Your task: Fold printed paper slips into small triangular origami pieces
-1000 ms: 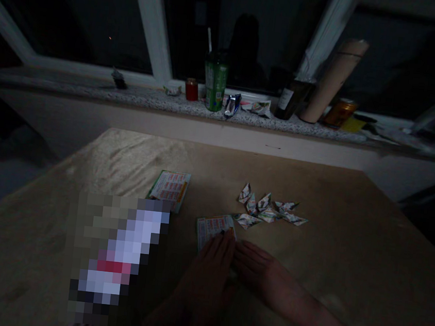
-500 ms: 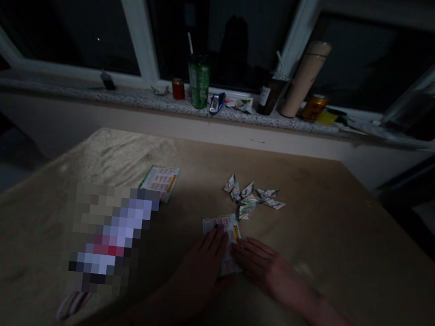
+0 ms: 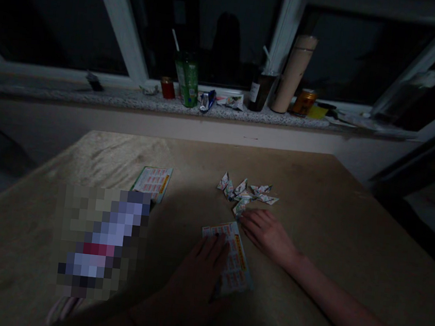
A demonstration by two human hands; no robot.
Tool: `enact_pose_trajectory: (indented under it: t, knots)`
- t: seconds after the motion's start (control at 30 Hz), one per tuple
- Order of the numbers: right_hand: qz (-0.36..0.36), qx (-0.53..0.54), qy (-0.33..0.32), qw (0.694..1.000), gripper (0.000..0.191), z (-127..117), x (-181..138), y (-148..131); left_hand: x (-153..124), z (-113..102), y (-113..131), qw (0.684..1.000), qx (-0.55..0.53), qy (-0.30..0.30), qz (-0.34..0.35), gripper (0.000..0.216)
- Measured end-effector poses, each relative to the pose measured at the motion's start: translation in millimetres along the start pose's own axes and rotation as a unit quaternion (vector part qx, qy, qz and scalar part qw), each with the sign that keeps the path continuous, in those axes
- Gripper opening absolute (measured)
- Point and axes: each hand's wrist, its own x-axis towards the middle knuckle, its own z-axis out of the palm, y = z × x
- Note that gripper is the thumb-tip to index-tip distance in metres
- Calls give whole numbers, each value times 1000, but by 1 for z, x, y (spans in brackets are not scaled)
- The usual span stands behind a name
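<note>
My left hand [image 3: 202, 265] lies flat with its fingers stretched over a printed paper sheet [image 3: 236, 261], covering the sheet's left part. The sheet has rows of red and blue boxes and a yellow strip down its right side. My right hand [image 3: 270, 236] rests at the sheet's upper right, fingers stretched out and holding nothing visible. Its fingertips are at the lower end of a cluster of folded paper pieces [image 3: 242, 195]; whether they touch is hard to tell. The folded pieces are pointed, with white, red and green print.
Another printed sheet [image 3: 153, 182] lies at the table's left, beside a blurred-out object [image 3: 111, 235] with a strap. Along the windowsill [image 3: 111, 99] stand a green cup [image 3: 187, 79], a dark cup [image 3: 259, 92], a tall pinkish flask [image 3: 294, 75], a red jar [image 3: 167, 88] and an orange can [image 3: 303, 102].
My right hand has moved off the sheet, up toward the folded pieces, uncovering more of the sheet. My left hand stays on the sheet. The whole view has shifted slightly.
</note>
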Motion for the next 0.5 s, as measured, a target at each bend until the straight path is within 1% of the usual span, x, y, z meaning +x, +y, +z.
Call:
enact_pose_trajectory:
  t: [0.13, 0.2, 0.33, 0.5]
  knots:
    - [-38, -17, -6, 999, 19, 8, 19, 0, 3, 1, -5, 1000, -8, 4, 25, 80]
    - [-38, -9, -8, 999, 16, 12, 26, 0, 6, 2, -7, 999, -3, 5, 41, 78]
    - [-29, 0, -2, 1000, 19, 17, 40, -2, 12, 4, -9, 997, -2, 6, 75, 80]
    - [-25, 6, -2, 1000, 15, 20, 61, -6, 23, 10, -13, 993, -9, 29, 111, 85]
